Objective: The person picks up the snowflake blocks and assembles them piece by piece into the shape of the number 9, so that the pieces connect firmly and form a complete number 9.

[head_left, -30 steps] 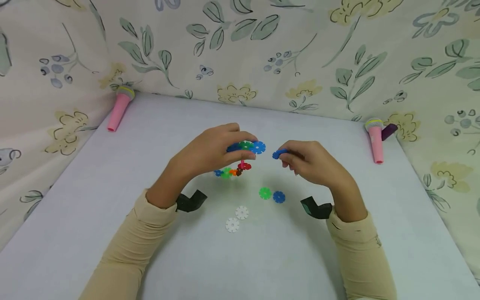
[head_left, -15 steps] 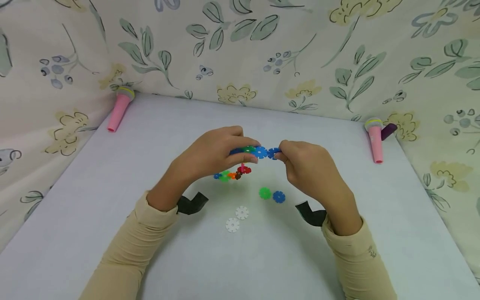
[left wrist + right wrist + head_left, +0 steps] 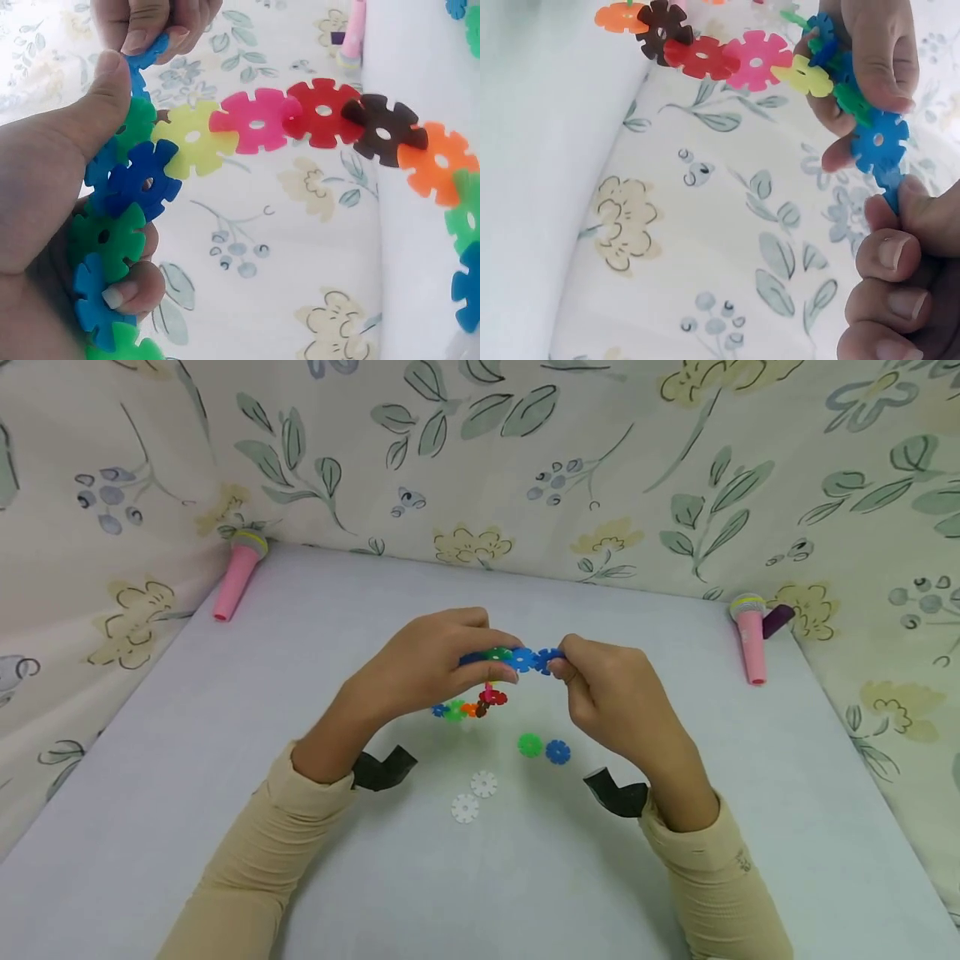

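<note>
L hand [image 3: 427, 664]: grips chain of snowflake discs [image 3: 259, 124] at its blue/green end, thumb on top, fingers curled under; held above table, mid-width.
Chain: arcs down from L hand, yellow, pink, red, brown, orange, then green/blue at far end; tail hangs near tabletop, touching or not, can't tell.
R hand [image 3: 611, 689]: pinches blue disc [image 3: 550, 660] btw thumb & fingertips, narrow grip; disc edge meets chain's end blue disc [image 3: 880, 140] right beside L thumb.
Loose discs: green [image 3: 529, 745] & blue [image 3: 557, 752] side by side, just below hands; 2 white [image 3: 475, 797] nearer body, almost touching.
Table [image 3: 150, 777]: pale, flat; open surface L, R & front of hands.
Edges: floral cloth wall [image 3: 525, 468] closes back & both sides.
Corners: pink toy mic [image 3: 236, 575] back-L, another [image 3: 752, 637] back-R, both well apart from hands.
</note>
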Demonstrator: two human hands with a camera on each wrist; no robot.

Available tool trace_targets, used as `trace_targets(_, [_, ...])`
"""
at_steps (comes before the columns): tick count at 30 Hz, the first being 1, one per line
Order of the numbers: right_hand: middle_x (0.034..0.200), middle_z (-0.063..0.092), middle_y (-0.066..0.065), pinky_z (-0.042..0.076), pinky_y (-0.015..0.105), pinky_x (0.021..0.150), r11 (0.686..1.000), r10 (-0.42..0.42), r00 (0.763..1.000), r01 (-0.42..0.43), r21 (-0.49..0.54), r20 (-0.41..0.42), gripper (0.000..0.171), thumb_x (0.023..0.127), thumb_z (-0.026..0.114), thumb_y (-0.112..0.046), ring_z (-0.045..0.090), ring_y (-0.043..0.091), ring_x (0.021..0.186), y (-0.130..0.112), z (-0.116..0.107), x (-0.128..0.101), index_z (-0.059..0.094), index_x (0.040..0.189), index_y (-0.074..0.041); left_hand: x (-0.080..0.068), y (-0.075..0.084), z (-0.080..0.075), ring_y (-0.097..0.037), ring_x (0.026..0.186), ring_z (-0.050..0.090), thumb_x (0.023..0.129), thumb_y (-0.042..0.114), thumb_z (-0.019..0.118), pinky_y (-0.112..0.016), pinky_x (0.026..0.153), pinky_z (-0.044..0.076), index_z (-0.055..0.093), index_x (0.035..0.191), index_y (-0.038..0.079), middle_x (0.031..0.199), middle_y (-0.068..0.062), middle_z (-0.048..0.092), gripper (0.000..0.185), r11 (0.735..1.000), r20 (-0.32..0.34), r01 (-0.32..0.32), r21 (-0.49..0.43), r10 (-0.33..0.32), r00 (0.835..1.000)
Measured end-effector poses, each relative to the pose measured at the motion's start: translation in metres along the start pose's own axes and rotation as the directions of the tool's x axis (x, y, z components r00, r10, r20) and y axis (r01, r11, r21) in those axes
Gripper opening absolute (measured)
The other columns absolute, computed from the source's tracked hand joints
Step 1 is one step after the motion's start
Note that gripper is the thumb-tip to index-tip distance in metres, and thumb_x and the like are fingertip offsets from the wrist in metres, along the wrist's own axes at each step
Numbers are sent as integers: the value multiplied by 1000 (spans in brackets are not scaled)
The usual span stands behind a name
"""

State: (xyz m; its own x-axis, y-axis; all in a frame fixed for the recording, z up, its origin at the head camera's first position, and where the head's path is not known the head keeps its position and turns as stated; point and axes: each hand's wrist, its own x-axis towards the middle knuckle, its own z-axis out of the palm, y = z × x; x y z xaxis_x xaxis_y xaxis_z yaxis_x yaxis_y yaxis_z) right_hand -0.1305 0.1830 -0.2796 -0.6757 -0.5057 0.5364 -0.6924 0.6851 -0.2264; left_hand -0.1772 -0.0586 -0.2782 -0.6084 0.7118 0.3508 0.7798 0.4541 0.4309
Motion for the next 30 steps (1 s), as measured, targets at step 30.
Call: trace_targets(30, [61, 42, -1, 28, 24, 48, 940, -54, 935, 165, 297, -351, 44, 106, 48, -36, 36, 8, 55, -1, 9, 10, 51, 76, -4, -4, 9, -14, -9, 72, 48, 92, 36, 74, -30, 61, 43, 73, 123, 17, 83, 6, 52, 37, 988, -87, 14, -155, -28, 996])
